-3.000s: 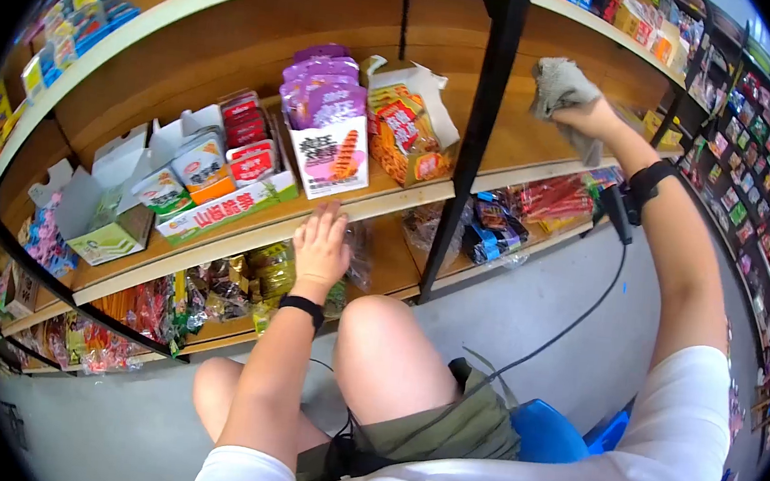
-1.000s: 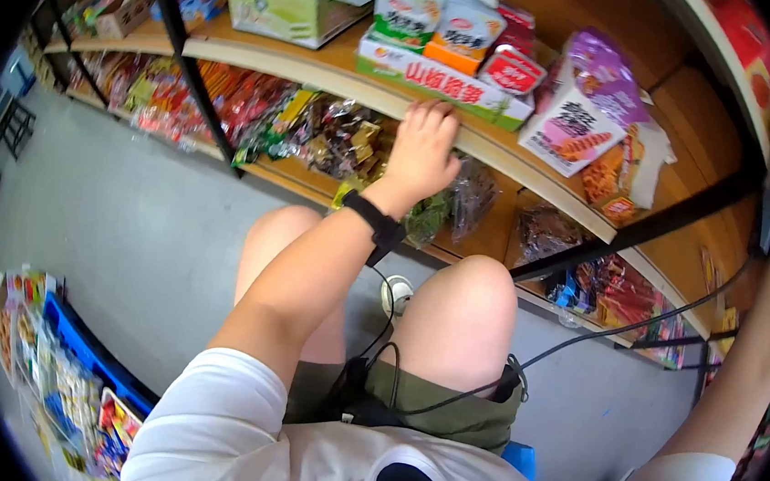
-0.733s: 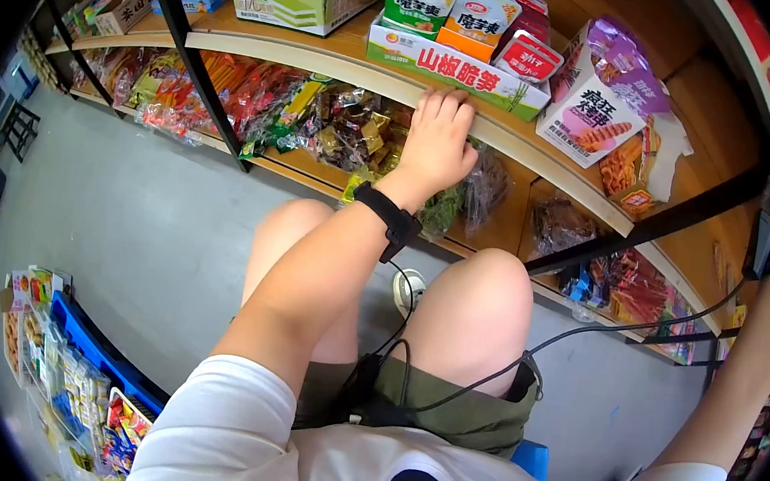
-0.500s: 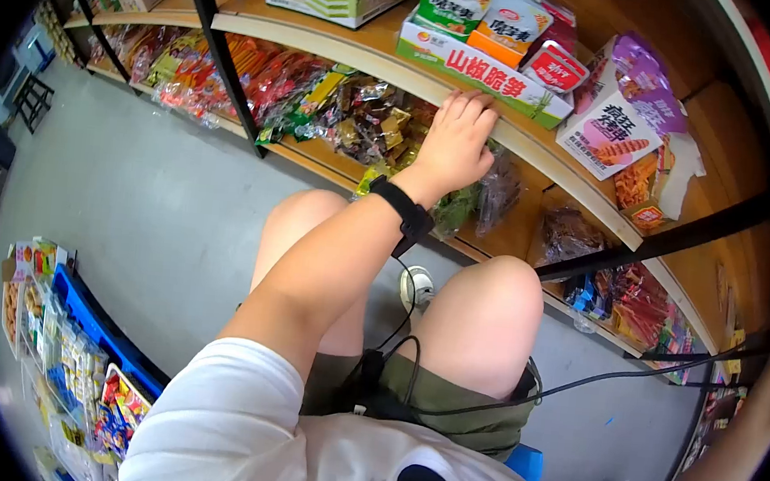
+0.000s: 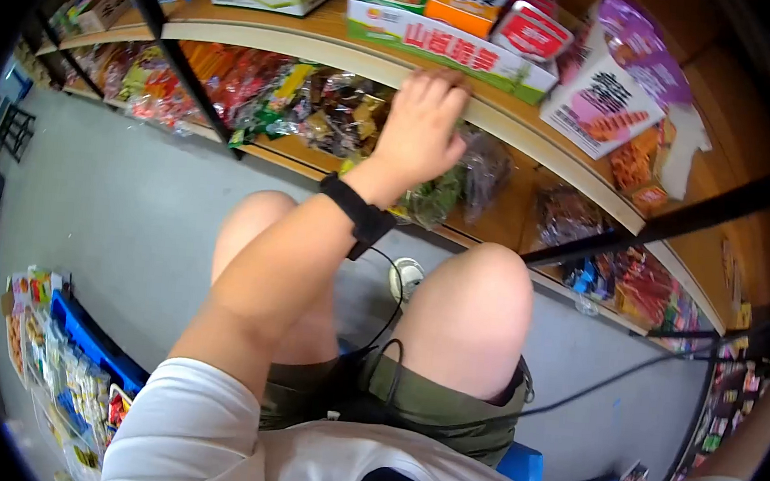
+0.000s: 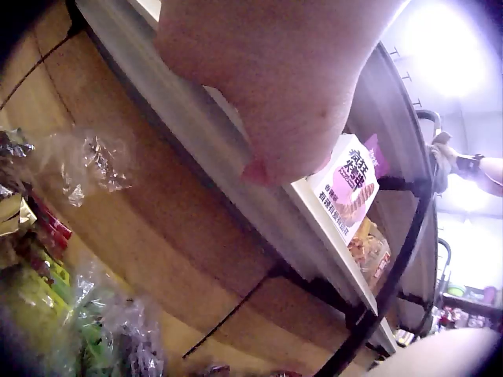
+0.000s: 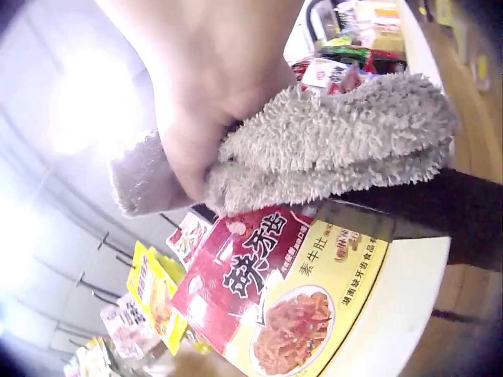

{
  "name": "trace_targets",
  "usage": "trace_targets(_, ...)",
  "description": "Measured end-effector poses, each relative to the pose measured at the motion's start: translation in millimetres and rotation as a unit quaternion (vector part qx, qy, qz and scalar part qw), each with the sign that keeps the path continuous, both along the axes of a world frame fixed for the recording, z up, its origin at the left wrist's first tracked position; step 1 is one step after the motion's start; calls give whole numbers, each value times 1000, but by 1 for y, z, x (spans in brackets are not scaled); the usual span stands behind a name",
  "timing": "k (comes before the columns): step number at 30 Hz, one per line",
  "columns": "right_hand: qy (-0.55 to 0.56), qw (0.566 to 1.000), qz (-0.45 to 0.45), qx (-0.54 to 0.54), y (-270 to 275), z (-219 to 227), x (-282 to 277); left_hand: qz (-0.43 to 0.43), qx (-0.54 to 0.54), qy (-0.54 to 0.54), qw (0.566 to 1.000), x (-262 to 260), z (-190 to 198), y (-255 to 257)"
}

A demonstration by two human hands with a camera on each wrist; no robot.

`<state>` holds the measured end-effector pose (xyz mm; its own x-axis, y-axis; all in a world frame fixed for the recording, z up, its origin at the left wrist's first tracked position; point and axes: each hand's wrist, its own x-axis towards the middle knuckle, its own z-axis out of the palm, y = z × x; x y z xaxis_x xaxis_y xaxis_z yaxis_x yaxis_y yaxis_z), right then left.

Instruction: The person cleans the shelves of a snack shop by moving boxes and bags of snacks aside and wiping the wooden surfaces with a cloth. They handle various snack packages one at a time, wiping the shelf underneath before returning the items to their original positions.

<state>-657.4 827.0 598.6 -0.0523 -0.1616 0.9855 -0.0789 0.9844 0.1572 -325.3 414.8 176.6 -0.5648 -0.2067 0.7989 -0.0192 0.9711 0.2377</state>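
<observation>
your left hand (image 5: pixel 417 133) is up at the front edge of the wooden shelf (image 5: pixel 539 153), fingers laid fairly straight over the lip and pressing on it, gripping nothing. right above your fingertips sits the long green and white display tray (image 5: pixel 448 46) with red lettering, packed with snack packets. to the right of it stands the white and purple snack box (image 5: pixel 603 99), and from your left wrist camera that same box (image 6: pixel 346 188) shows just past your palm, perched on the shelf edge. under your hand, on the lower shelf, clear bags of dark and green snacks (image 5: pixel 449 187) lie in a row, with red packets further left.

your right hand (image 7: pixel 200 102) is clamped on a grey fluffy cloth (image 7: pixel 330 149), thumb and fingers bunching it tight. the cloth is pressed against a black upright post (image 7: pixel 464 208) of the shelving, just above a red and yellow noodle snack box (image 7: pixel 291 302). in the head view your right hand is out of sight at the far right; only the arm shows.

your knees are bent in front of the shelving, and a blue crate of packets (image 5: pixel 86 356) sits on the grey floor to your left.
</observation>
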Motion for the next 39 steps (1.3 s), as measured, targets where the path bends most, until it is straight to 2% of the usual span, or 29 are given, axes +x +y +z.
trace_targets(11,25,998,41,-27,-7,-19,14,8,5,-13,1000,0,4,5)
trace_targets(16,65,985,137,-82,-39,-40,25,6,-1,-13,1000,-2,7,14)
trace_targets(24,164,932,292,-142,-64,-57,28,4,-5,-52,999,4,12,18)
trace_targets(25,99,930,300,-188,-63,-68,37,2,-5,-55,998,4,11,17)
trace_targets(26,40,950,253,-177,-34,-80,-1,0,-3,-59,998,6,11,18)
trace_targets(28,67,926,296,-223,-57,-95,38,1,3,-61,998,8,14,19)
trace_targets(30,59,919,331,-206,-68,-95,65,-5,15,-67,998,10,14,16)
trace_targets(31,50,914,325,-238,-73,-98,70,-7,21,-65,998,10,13,15)
trace_targets(34,94,906,335,-242,-75,-111,67,-7,18,-67,998,11,14,17)
trace_targets(37,62,795,549,-250,-73,-126,58,1,16,-74,997,11,14,18)
trace_targets(38,3,644,711,-283,-72,-125,42,4,12,-74,997,11,14,18)
trace_targets(39,43,718,653,-237,-74,-127,46,10,12,-88,996,10,11,17)
